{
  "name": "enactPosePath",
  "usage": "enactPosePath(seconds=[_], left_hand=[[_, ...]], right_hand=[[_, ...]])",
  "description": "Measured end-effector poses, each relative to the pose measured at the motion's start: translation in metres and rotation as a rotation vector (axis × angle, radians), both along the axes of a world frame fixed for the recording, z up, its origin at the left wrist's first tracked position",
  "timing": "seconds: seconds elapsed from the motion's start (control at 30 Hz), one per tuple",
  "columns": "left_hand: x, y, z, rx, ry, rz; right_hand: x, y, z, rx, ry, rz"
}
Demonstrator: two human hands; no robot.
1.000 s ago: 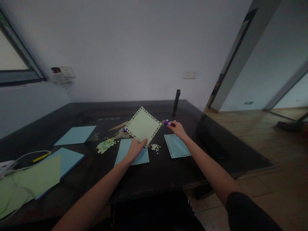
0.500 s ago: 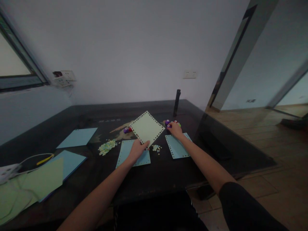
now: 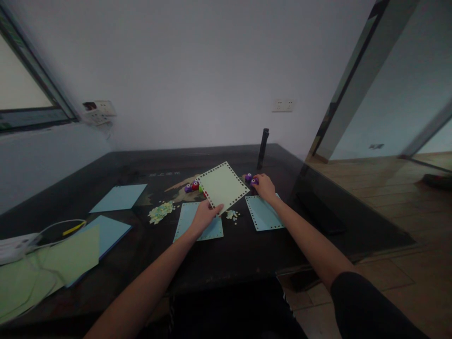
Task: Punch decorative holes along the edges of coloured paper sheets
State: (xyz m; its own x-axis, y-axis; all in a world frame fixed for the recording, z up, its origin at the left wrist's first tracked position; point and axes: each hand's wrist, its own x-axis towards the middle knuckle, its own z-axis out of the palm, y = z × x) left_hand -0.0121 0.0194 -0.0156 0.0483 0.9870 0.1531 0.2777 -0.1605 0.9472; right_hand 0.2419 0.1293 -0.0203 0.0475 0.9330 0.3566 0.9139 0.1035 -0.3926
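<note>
The pale green sheet (image 3: 225, 187), pinched in the left hand (image 3: 205, 215) between the table's (image 3: 243, 259) near and far edges, is farther right now, so a green toy (image 3: 201, 189) peeks out, while the right hand (image 3: 265, 188) touches a purple toy (image 3: 254, 181), grip unclear.

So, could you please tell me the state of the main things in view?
Left hand: closed on the pale green sheet.
Right hand: fingers at a purple toy; grip unclear.
Pale green sheet: raised, punched along its edges.
Middle blue sheet: flat, punched, partly covered.
Right blue sheet: flat, punched.
Paper dots: loose, in piles.
Black stick: standing upright.
</note>
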Motion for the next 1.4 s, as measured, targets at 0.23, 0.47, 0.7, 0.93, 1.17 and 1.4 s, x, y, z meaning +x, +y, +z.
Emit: enactPosePath(seconds=[0.23, 0.47, 0.7, 0.93, 1.17, 1.4], left_hand=[[0.002, -0.002, 0.002, -0.026, -0.036, -0.086], [0.0, 0.0, 0.002, -0.06, -0.103, -0.189], [-0.009, 0.007, 0.001, 0.03, -0.077, -0.021], [-0.003, 0.006, 0.003, 0.079, -0.112, 0.011], [0.027, 0.01, 0.027, 0.218, 0.078, -0.069], [0.078, 0.02, 0.018, 0.148, 0.277, -0.215]], right_hand=[[-0.008, -0.026, 0.028, -0.211, 0.636, 0.344], [-0.013, -0.049, 0.031, -0.298, 0.86, 0.415], [-0.005, -0.057, 0.029, -0.308, 0.903, 0.367], [-0.004, -0.062, 0.031, -0.277, 0.972, 0.363], [0.026, -0.075, 0.048, -0.164, 0.962, 0.26], [0.08, -0.093, 0.035, -0.098, 0.77, 0.102]])
